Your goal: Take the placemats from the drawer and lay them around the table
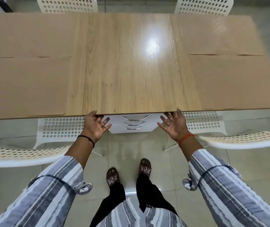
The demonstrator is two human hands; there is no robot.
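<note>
Several tan placemats lie flat on the wooden table (131,63): one at the near left (24,86), one at the far left (29,35), one at the far right (216,33), one at the near right (239,82). Under the table's near edge stands a white drawer unit (132,123) with three curved chrome handles, all drawers closed. My left hand (95,126) and my right hand (174,124) hover palm-up at the table's near edge, on either side of the drawer unit. Both hands are empty with fingers spread.
White perforated chairs stand around the table: one at my near left (23,156), one at my near right (243,138), two at the far side (67,4) (204,4). My feet in sandals stand on the pale tiled floor (127,151).
</note>
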